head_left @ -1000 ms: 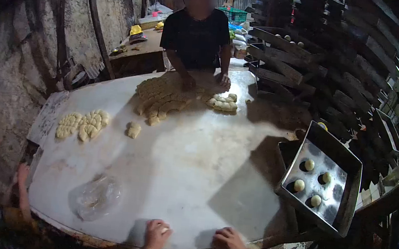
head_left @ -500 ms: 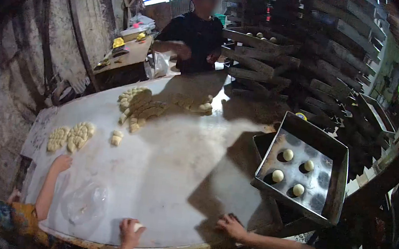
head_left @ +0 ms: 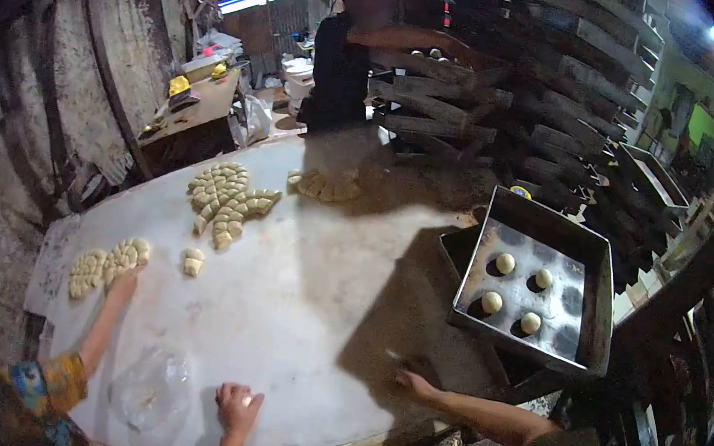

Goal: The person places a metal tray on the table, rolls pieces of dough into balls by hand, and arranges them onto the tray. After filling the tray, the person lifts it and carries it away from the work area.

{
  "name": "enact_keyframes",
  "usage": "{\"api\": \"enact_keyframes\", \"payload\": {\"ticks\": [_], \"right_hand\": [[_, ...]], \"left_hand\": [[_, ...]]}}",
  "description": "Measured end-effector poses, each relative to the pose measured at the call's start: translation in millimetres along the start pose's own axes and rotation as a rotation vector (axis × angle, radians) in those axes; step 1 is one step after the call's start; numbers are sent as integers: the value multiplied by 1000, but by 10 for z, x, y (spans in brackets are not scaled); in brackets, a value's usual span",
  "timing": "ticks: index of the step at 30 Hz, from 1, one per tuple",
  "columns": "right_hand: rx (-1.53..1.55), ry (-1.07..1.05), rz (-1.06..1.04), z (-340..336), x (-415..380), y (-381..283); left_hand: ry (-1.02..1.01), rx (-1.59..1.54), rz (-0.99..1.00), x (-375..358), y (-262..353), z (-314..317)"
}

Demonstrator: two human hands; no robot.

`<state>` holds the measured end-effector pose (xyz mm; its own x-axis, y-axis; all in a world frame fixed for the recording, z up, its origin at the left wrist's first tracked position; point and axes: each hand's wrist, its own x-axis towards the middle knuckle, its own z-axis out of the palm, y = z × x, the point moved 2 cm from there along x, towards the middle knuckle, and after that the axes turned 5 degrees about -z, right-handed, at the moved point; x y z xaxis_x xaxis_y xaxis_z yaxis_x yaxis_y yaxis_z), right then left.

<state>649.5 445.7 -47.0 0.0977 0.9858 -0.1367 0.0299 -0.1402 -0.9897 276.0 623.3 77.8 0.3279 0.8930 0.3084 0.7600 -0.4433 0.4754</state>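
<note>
Near the front edge of the pale table, my left hand (head_left: 237, 407) is curled around a small white dough ball (head_left: 248, 400), which shows between its fingers. My right hand (head_left: 419, 385) is low over the shaded part of the table, left of and below the metal tray (head_left: 467, 322); its fingers are blurred and what they hold, if anything, is unclear. Inside the tray sit several round dough balls (head_left: 492, 303), spaced apart.
At left, a co-worker's hand (head_left: 126, 283) touches clustered dough pieces (head_left: 88, 273). More dough (head_left: 220, 187) lies farther back. A plastic bag (head_left: 152, 389) rests near the front. Across the table, another person (head_left: 340, 73) stands beside stacked trays (head_left: 445, 128).
The view has shifted slightly. The co-worker's hand at left has moved up to the dough pieces. The person across the table has extended an arm toward the stacked trays.
</note>
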Motion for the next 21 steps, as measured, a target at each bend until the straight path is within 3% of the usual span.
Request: {"api": "enact_keyframes", "payload": {"ticks": [2, 3, 5, 7, 9, 10, 12, 13, 16, 18, 19, 21], "right_hand": [[192, 112, 45, 298, 296, 84], [-256, 136, -86, 433, 322, 90], [-705, 173, -176, 485, 12, -85], [-1229, -37, -283, 527, -611, -661], [-1124, -156, -316, 170, -691, -594], [-872, -134, -332, 16, -533, -425], [-149, 26, -151, -32, -100, -80], [-38, 91, -61, 44, 6, -81], [-733, 77, -1, 337, -191, -524], [-839, -130, 10, 231, -588, -797], [-948, -154, -82, 187, -710, -692], [-945, 76, -751, 20, -551, -323]], "left_hand": [[45, -79, 46, 185, 165, 166], [-31, -190, 56, 124, 230, 228], [-140, -200, 100, -177, 295, 182], [-128, -138, 153, -310, 89, 22], [-66, -12, 216, -285, -244, -23], [-54, 15, 203, -142, -290, -48], [-59, 48, 197, 34, -181, -35], [-66, -24, 208, 65, -86, 18], [-125, -110, 245, -139, -4, 74], [-130, -61, 280, -265, -138, -37], [-74, -37, 234, -250, -210, -92], [-40, 17, 197, -147, -310, -69]]}}
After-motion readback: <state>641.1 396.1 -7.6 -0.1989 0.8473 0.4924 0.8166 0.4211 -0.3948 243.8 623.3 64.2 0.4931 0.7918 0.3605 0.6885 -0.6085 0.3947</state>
